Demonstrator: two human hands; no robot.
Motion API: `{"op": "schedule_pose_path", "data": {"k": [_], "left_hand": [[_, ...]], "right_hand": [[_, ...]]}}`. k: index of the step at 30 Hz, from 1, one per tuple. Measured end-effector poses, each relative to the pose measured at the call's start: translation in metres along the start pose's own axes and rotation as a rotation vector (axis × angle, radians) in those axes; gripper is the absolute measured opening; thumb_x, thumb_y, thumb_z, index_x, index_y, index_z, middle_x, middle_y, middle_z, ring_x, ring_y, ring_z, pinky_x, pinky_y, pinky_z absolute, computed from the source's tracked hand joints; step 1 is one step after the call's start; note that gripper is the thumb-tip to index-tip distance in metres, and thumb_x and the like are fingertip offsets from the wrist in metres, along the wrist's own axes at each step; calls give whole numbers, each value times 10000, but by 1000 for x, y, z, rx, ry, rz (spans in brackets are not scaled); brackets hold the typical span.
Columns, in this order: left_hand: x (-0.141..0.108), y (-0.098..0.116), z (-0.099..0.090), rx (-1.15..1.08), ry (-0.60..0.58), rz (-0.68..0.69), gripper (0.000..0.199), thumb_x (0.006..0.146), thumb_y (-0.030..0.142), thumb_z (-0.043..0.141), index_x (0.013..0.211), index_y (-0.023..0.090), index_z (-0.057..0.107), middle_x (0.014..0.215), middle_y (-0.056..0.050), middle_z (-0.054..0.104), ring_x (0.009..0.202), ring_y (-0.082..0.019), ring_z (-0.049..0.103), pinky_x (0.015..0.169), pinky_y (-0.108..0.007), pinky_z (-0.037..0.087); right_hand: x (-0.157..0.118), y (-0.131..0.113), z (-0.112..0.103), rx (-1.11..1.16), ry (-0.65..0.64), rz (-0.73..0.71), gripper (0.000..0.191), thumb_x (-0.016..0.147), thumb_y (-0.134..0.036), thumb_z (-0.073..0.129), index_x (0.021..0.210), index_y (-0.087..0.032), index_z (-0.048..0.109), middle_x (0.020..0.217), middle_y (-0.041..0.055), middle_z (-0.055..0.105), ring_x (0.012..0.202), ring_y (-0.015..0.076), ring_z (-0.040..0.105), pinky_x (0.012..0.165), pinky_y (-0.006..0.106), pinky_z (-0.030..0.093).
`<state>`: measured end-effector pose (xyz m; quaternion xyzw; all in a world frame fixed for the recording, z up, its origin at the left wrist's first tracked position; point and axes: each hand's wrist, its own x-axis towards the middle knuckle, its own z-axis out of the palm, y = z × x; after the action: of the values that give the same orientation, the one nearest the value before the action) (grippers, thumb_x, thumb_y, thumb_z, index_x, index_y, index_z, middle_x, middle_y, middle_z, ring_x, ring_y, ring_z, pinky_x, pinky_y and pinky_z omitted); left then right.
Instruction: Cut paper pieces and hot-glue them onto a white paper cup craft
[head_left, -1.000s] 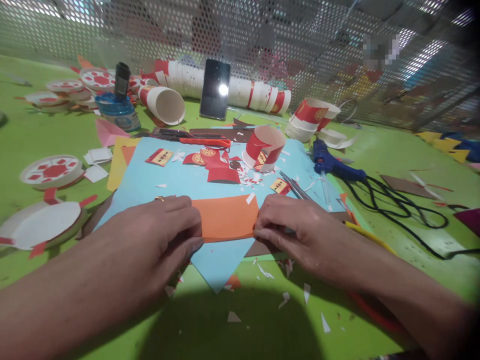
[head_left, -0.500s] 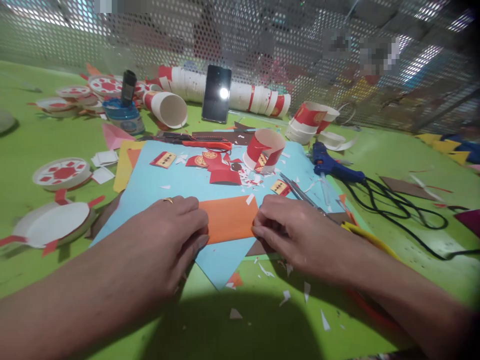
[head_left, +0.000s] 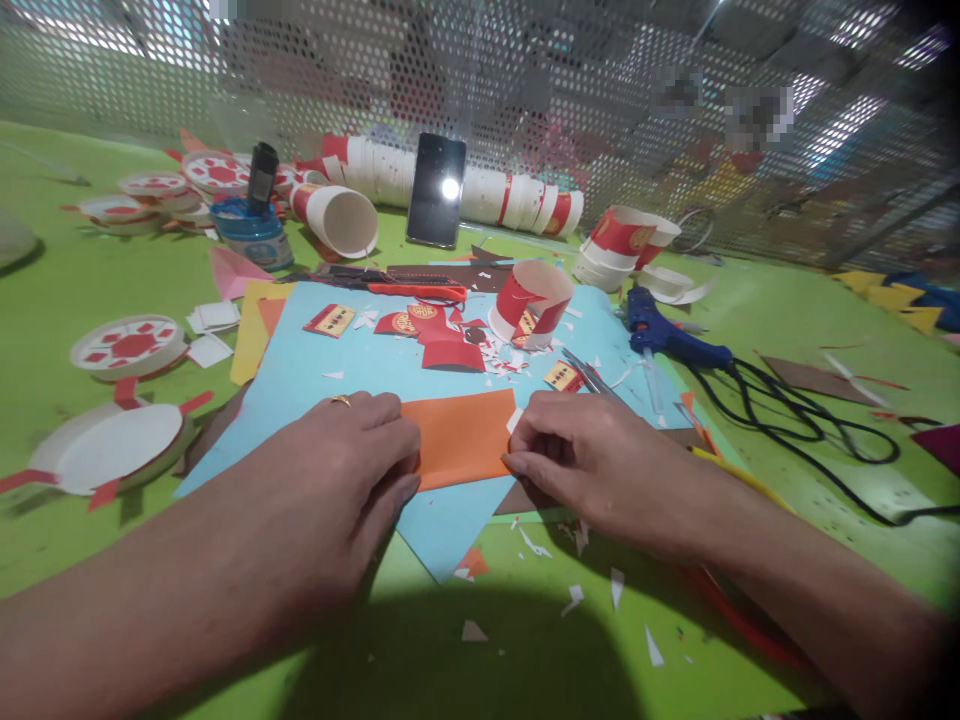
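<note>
An orange paper strip (head_left: pixel 463 440) lies over light blue paper (head_left: pixel 450 520), its lower edge looking folded. My left hand (head_left: pixel 352 450) pinches its left end, fingers curled, a ring on one finger. At the right end my right hand (head_left: pixel 570 455) grips the paper between thumb and fingers. A small white scrap (head_left: pixel 514 420) touches the strip by my right fingertips. Beyond the hands stand a cut red and white paper cup (head_left: pixel 531 300) and red cut pieces (head_left: pixel 452 352). Scissors (head_left: pixel 589 372) lie partly under my right arm.
A blue glue gun (head_left: pixel 679 340) with a black cable is at the right. Paper discs (head_left: pixel 112 450) lie left, near a blue jar (head_left: pixel 251 235). At the back, a phone (head_left: pixel 436 190) leans on stacked cups (head_left: pixel 487 195). An orange-handled cutter (head_left: pixel 420 291) lies across the blue paper's top.
My right fingers have shifted slightly over the strip's right end, and the white scrap now sits closer to them. Both hands keep their hold. The view has moved slightly.
</note>
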<state>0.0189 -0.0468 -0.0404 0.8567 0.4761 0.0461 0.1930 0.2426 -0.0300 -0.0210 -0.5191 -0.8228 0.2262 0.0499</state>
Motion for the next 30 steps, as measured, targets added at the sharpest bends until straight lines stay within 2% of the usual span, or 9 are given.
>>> {"op": "schedule_pose_path", "data": {"k": [7,17,24,30], "left_hand": [[-1,0,2,16,40,13,248,893,303,372,718,207,520,777,-48,510,687,-205,450,615,-351,348],[-2,4,2,55,56,-14,266,896,311,347,692,203,478,755,-46,492,663,-202,431,598,-359,344],[-3,0,2,54,47,20,237,893,304,372,705,206,478,764,-45,501,667,-196,446,594,-346,351],[-5,1,3,53,141,14,159,892,295,383,816,210,493,783,-41,502,644,-181,444,547,-311,323]], "right_hand": [[-2,1,1,-25,31,-41,132,833,-191,551,732,-178,635,747,19,621,634,120,509,555,255,349],[-1,2,3,8,34,4,110,820,-198,560,742,-179,635,726,20,634,605,115,516,526,240,351],[-3,5,5,67,28,26,90,822,-202,568,740,-183,601,707,5,617,594,106,505,509,232,337],[-6,6,7,97,75,24,58,834,-241,587,813,-200,552,718,-4,601,616,119,496,506,238,320]]}}
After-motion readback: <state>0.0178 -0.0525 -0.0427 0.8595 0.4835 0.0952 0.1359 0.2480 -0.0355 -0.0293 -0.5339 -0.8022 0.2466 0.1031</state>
